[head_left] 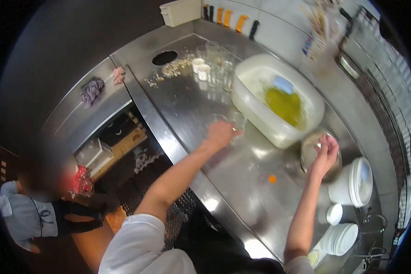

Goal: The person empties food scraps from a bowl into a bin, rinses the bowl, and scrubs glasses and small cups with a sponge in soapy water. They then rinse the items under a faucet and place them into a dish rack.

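Observation:
My left hand [223, 133] reaches over the steel counter, its fingers closed at clear glasses [239, 124] that stand beside the white tub [260, 121]. My right hand [326, 150] is above a round metal bowl [309, 157], fingers curled; whether it holds anything is too small to tell. The tub holds foamy water, a yellow-green patch [283, 106] and a blue sponge [283, 84]. More clear glasses [217, 68] and two white cups [203, 72] are grouped left of the tub.
Food scraps [176, 67] lie near a dark round hole [164, 57]. A small orange piece [272, 179] is on the counter. White buckets [351, 182] and stacked plates [340, 239] line the right side. Another person [32, 217] stands at lower left. Cloths [92, 91] lie at the upper left.

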{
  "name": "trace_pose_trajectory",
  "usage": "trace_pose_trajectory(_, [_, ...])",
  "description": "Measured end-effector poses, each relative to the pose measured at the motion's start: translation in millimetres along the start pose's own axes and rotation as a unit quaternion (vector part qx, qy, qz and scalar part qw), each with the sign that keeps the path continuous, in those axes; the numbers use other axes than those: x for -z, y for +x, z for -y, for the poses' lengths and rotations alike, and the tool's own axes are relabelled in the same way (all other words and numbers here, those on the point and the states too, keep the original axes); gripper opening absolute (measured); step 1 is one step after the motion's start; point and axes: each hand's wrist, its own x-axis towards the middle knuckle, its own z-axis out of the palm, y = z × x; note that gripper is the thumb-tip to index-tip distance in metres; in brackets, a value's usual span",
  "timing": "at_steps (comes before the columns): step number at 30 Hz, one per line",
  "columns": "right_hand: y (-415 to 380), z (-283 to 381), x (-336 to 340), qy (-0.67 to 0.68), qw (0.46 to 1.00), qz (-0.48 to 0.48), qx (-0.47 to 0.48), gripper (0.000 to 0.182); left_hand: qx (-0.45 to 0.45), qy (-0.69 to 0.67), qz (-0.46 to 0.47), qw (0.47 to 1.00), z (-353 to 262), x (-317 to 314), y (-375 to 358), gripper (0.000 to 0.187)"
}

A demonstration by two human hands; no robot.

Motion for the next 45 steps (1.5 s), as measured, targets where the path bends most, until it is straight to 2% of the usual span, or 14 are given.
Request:
trace_pose_trajectory(3, [59,-12,-97,-0.051,0.994,0.095,0.028,0.020,0.040,-0.189,0.089,0.977,38,21,31,0.050])
trace_pose_trajectory(8, [155,-110,-210,-0.417,0.871,0.248,0.080,0.056,0.200,-0.716,0.199,0.639,106,31,57,0.056])
trace_pose_trajectory(11, [176,-143,-243,-0.587,0.736,0.319,0.108,0.073,0.120,-0.561,0.131,0.809,94,42,69,0.055])
trace_pose_trajectory(14, [170,-176,-255,-0.615,0.648,0.441,0.086,0.081,-0.115,-0.144,0.029,0.982,74,44,64,0.052])
trace_pose_trajectory(19, [150,-178,-251,-0.657,0.615,0.437,-0.014,0.066,-0.109,-0.066,0.082,0.988,59,33,65,0.048])
trace_pose_trajectory(21, [176,-253,-240,-0.635,0.600,0.475,0.104,0.052,-0.122,-0.057,0.079,0.988,49,22,72,0.050])
trace_pose_trajectory(23, [185,-232,-241,-0.571,0.589,0.570,0.039,0.049,-0.147,-0.037,0.090,0.984,46,11,74,0.051])
trace_pose_trajectory(24, [148,-136,-240,-0.448,0.712,0.541,-0.005,0.061,-0.163,-0.032,0.073,0.983,43,8,73,0.052])
trace_pose_trajectory(27, [131,-97,-226,-0.462,0.774,0.430,0.056,0.056,-0.227,0.057,0.085,0.969,31,8,73,0.046])
trace_pose_trajectory(29, [87,-52,-187,-0.310,0.902,0.211,0.211,0.037,-0.243,0.096,0.043,0.964,34,0,69,0.045])
trace_pose_trajectory(31, [39,5,-138,-0.217,0.948,0.103,0.209,0.025,-0.288,0.129,-0.029,0.949,31,14,61,0.044])
trace_pose_trajectory(35, [-55,37,-19,-0.205,0.978,-0.014,0.032,0.015,-0.294,-0.036,-0.123,0.947,19,39,25,0.030])
trace_pose_trajectory(38, [-118,14,81,-0.208,0.966,-0.119,-0.095,0.012,-0.312,-0.180,-0.001,0.933,11,2,-12,0.025])
trace_pose_trajectory(45, [-218,26,292,-0.169,0.886,-0.369,-0.226,0.011,-0.409,-0.044,0.105,0.905,-115,-107,-104,0.046])
